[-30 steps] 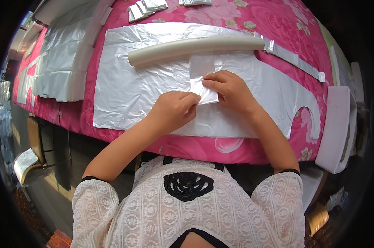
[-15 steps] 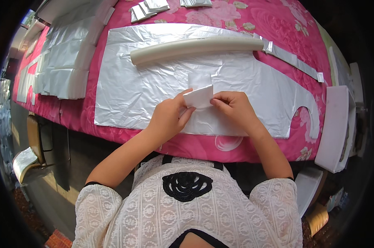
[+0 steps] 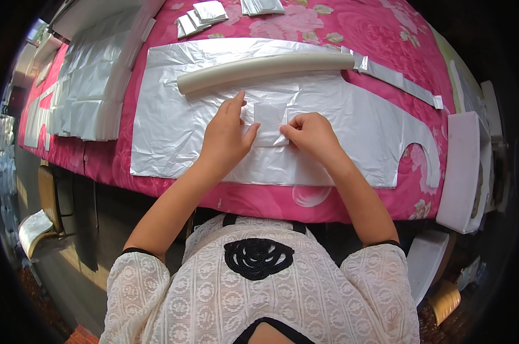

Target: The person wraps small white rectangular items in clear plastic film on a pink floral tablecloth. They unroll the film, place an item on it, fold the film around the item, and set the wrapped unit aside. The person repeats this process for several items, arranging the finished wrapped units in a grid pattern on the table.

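A small folded square of white plastic film (image 3: 269,117) lies on a big white plastic sheet (image 3: 170,140), which has a curved cut-out at its right end. With thumb and fingertips, my right hand (image 3: 311,136) pinches the lower right edge of the square. My left hand (image 3: 225,135) is open at the square's left side, fingers stretched forward and thumb apart, resting on or just above the sheet. Behind both hands a thick, slightly curved off-white tube (image 3: 265,69) rests across the sheet.
A pink flowered cloth (image 3: 242,199) covers the table. Tall stacks of folded white film (image 3: 93,86) stand at the left. Small folded packets (image 3: 202,17) lie at the far edge. A narrow film strip (image 3: 394,77) extends right of the tube. A white box (image 3: 459,169) stands at the right.
The folded square, tilted up between both hands before, now lies flat on the sheet. My left hand has let go of it and opened out to the left. My right hand still pinches it.
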`<action>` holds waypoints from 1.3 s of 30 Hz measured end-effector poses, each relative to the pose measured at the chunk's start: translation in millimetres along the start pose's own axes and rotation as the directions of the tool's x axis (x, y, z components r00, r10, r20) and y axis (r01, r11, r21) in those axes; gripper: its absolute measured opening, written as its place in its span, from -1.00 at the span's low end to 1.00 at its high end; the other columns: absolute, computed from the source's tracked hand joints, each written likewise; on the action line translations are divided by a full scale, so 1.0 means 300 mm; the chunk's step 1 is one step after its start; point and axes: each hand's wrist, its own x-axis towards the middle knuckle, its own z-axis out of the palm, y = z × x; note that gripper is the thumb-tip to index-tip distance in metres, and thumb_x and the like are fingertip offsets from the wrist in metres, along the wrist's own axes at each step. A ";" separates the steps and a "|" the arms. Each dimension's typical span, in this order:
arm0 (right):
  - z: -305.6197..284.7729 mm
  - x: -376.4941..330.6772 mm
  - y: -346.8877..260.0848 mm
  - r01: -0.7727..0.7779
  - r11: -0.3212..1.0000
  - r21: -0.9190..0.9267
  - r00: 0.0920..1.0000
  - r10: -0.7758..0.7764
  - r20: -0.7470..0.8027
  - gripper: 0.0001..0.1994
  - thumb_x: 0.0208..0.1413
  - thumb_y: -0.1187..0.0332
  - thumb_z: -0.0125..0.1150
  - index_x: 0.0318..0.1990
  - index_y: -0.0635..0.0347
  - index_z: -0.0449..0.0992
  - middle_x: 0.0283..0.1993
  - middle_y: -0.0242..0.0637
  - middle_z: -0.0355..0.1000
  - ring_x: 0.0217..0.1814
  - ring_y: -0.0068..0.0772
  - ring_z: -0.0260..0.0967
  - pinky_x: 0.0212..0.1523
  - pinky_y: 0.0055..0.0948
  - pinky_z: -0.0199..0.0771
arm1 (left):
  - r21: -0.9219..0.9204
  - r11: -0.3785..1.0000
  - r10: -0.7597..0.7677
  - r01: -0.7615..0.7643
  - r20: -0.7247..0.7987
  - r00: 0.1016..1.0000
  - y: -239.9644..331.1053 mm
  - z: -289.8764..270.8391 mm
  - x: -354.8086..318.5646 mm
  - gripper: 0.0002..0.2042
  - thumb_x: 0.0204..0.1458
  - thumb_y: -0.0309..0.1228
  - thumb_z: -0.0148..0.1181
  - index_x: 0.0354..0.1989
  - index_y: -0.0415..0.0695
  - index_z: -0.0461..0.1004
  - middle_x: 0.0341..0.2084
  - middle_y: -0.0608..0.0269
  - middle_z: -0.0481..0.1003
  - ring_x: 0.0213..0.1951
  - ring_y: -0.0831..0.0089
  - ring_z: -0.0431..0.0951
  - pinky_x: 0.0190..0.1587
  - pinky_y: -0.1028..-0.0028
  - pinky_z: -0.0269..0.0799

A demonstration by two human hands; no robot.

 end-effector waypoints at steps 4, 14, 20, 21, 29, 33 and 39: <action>0.003 0.000 0.010 0.026 1.000 0.006 1.000 -0.026 -0.011 -0.78 -0.16 0.27 0.11 -0.58 0.26 0.50 -0.74 -0.28 0.38 -0.66 -0.46 0.36 -0.52 -0.51 0.34 | 0.245 0.885 0.394 -0.397 0.061 0.917 -0.017 0.080 -0.018 -0.32 -0.14 -0.25 0.14 0.13 -0.35 0.03 0.07 -0.09 0.13 0.12 0.09 0.12 0.13 0.25 0.02; 0.016 -0.042 0.001 0.114 0.955 -0.274 0.976 -0.159 -0.147 -0.73 -0.37 0.21 0.27 -0.59 0.26 0.48 -0.63 -0.20 0.40 -0.54 -0.31 0.39 -0.47 -0.43 0.37 | 0.371 0.847 0.313 -0.380 0.228 0.922 -0.009 0.157 -0.032 -0.01 -0.20 0.20 -0.04 0.17 -0.43 -0.21 0.19 -0.19 -0.15 0.26 0.06 -0.22 0.23 0.16 -0.39; -0.059 -0.063 0.015 0.103 0.832 -0.545 0.971 -0.203 -0.126 -0.75 -0.37 0.31 0.29 -0.49 0.25 0.47 -0.52 -0.21 0.43 -0.44 -0.27 0.40 -0.36 -0.38 0.38 | 0.379 0.846 0.359 -0.376 0.117 0.926 -0.025 0.129 -0.042 -0.02 -0.19 0.25 -0.11 0.19 -0.39 -0.19 0.20 -0.20 -0.20 0.27 0.07 -0.30 0.23 0.17 -0.49; -0.058 -0.076 0.004 0.110 0.830 -0.547 0.966 -0.219 -0.138 -0.71 -0.30 0.36 0.27 -0.34 0.25 0.46 -0.36 -0.19 0.43 -0.28 -0.26 0.38 -0.22 -0.37 0.36 | 0.285 0.895 0.341 -0.343 0.060 0.938 -0.020 0.114 -0.058 -0.11 -0.15 0.09 0.02 0.19 -0.34 -0.16 0.21 -0.15 -0.23 0.26 0.04 -0.30 0.23 0.20 -0.41; 0.118 0.090 -0.004 0.603 0.501 -0.621 0.687 -0.721 0.085 -0.46 0.00 0.12 -0.01 0.11 0.22 0.17 0.21 -0.06 0.03 0.29 -0.13 -0.12 0.23 -0.17 -0.16 | -0.528 0.767 -0.092 0.365 0.473 0.876 -0.077 -0.143 -0.269 -0.81 -0.03 -0.54 0.05 -0.23 -0.30 0.43 -0.34 0.19 0.48 -0.28 0.53 0.46 -0.18 0.57 0.35; 0.151 0.092 -0.056 0.542 0.593 -0.595 0.783 -0.614 0.100 -0.40 0.00 0.11 -0.01 0.17 0.20 0.07 0.27 -0.06 -0.12 0.33 -0.10 -0.24 0.24 -0.12 -0.26 | -0.451 0.466 -0.207 0.761 0.781 0.589 -0.169 -0.238 -0.388 -0.82 -0.01 -0.45 0.08 -0.26 -0.28 0.45 -0.36 0.26 0.49 -0.33 0.63 0.44 -0.23 0.61 0.34; 0.211 0.015 -0.138 0.364 0.795 -0.486 0.927 -0.360 0.104 -0.32 -0.02 0.09 0.00 0.22 0.21 -0.03 0.30 0.09 -0.30 0.35 0.06 -0.41 0.23 0.00 -0.40 | -0.257 0.196 -0.448 0.946 0.835 0.320 -0.200 -0.267 -0.494 -0.81 -0.01 -0.44 0.08 -0.25 -0.26 0.44 -0.39 0.26 0.49 -0.34 0.64 0.44 -0.25 0.63 0.35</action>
